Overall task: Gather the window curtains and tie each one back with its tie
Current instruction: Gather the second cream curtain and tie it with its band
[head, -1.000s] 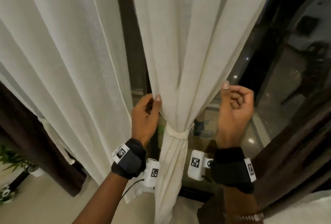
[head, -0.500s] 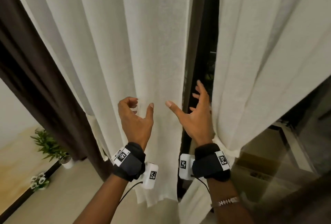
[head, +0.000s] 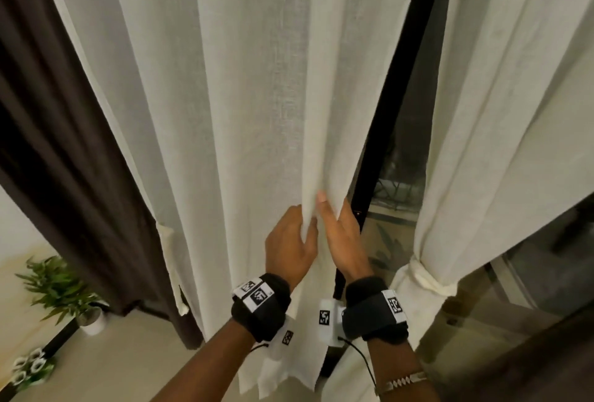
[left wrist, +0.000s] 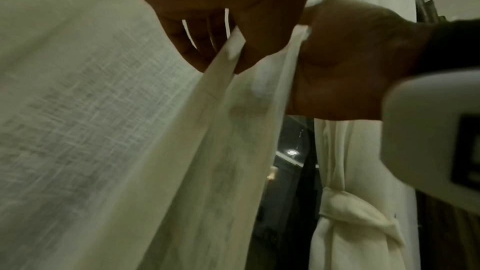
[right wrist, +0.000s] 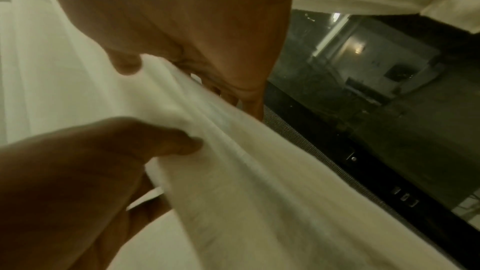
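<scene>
Both hands are at the right edge of the loose white curtain, which hangs straight down and is not tied. The left hand has its fingers curled and pinches a fold of that edge between thumb and fingers. The right hand sits just right of it, touching the same fold, with its thumb pressed on the front of the cloth and its fingers tucked behind. I think this is the start of the gathering step for this curtain. Next, the hands will likely need to bunch the whole wide cloth together, and that is a lot of soft, floppy cloth to hold. Its tie hangs down by the far left edge of the curtain, so one hand must reach over there while the other keeps the bunch. To the right of the loose curtain, past the dark window frame, the other curtain is already tied. Far left of the loose curtain hangs a brown drape, with a small potted plant on the floor below.
</scene>
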Demonstrator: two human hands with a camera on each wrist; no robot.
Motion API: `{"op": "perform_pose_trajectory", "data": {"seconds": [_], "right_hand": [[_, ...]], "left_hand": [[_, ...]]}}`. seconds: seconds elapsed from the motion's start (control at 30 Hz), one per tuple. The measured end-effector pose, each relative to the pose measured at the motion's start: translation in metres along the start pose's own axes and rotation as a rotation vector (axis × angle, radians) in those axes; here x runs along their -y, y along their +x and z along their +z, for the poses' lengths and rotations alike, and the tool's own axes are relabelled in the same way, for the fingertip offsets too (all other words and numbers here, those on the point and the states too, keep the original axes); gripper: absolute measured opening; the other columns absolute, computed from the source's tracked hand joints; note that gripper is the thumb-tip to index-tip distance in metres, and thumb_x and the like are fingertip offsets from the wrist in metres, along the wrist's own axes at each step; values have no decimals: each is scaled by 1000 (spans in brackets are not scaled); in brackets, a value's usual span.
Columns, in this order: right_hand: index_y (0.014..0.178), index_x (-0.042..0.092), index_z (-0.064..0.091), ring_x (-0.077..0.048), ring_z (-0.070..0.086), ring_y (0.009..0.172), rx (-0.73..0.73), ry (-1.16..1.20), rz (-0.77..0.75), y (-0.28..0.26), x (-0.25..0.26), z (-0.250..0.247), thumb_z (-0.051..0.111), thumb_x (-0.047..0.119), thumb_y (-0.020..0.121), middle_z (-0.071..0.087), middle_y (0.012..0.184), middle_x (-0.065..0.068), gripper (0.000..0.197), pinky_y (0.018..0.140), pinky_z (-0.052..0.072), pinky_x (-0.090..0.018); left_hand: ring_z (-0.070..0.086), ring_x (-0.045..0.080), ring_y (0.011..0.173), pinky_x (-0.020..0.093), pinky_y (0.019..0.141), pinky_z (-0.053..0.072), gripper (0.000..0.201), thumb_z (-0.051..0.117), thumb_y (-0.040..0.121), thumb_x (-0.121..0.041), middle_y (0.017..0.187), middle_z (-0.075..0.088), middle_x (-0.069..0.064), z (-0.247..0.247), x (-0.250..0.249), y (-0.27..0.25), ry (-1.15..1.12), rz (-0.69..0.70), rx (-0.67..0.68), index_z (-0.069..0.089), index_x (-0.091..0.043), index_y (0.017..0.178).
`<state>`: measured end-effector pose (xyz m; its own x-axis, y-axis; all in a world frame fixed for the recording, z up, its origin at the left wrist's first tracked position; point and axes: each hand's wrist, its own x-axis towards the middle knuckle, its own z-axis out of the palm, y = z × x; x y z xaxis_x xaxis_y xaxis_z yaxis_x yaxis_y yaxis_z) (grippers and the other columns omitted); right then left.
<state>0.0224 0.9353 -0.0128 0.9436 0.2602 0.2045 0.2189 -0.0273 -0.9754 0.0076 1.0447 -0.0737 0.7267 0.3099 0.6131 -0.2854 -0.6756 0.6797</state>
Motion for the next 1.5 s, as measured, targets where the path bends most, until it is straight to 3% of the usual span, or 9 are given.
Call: {"op": "perform_pose_trajectory", "data": {"seconds": [0.17,0.4,0.5,0.7,0.83,0.97,1.07,1.27,1.5], "right_hand": [[161,37,28,-9,61,128,-93,-191,-86,25,-1,15,82,49,88,58,146,7,92,107,53,-31],[160,29,37,-15,51,134,-123,-59,154,43,-6,9,44,49,110,53,148,5,54,112,38,-35],[161,34,36,-10,50,137,-71,-27,119,40,-6,19,46,52,109,51,152,10,56,113,36,-30],[152,31,40,1,64,121,119,-103,8,30,-15,52,80,54,83,64,134,13,83,99,57,-25],[138,30,55,5,69,107,-103,-16,39,40,-24,64,70,38,100,69,115,18,42,98,59,-27],[144,27,55,-11,60,117,-263,119,142,52,-23,56,53,43,109,62,120,16,39,115,44,-38],[156,21,46,-17,52,134,-307,123,182,57,-32,57,52,49,108,55,135,12,56,124,36,-42],[149,32,50,-9,54,123,-181,177,144,56,-24,85,51,45,109,58,118,28,42,107,39,-28],[134,22,60,-10,71,116,-33,-32,-23,71,-19,136,82,35,92,73,121,4,49,99,58,-30]], "left_hand": [[62,14,102,35,86,54,31,65,86,-28,110,68,-3,-8,1,-3,-60,125,204,70,-18,115],[51,27,121,33,101,45,62,86,85,-25,129,53,9,-65,50,30,118,-125,-460,56,-10,136],[64,24,117,34,96,53,58,79,94,-27,128,63,-2,-68,63,43,-66,-253,-271,49,-17,143],[67,19,92,43,77,58,20,62,98,-15,106,67,-2,-45,60,34,0,5,111,62,-19,118],[61,10,110,33,91,54,39,70,93,-36,120,66,-11,-58,70,35,-69,113,427,69,-23,130],[58,20,111,34,93,51,26,79,90,-34,115,61,1,-97,88,44,129,49,-283,77,-18,110],[42,24,124,35,102,42,57,87,86,-35,130,53,12,-113,100,59,198,-196,-631,61,-13,131],[60,22,109,52,97,54,26,76,98,-28,103,65,-10,-103,126,63,98,-223,-374,72,-16,120],[54,22,120,12,107,34,13,76,94,-21,120,66,-12,-91,113,66,11,181,-11,80,-18,105]]}}
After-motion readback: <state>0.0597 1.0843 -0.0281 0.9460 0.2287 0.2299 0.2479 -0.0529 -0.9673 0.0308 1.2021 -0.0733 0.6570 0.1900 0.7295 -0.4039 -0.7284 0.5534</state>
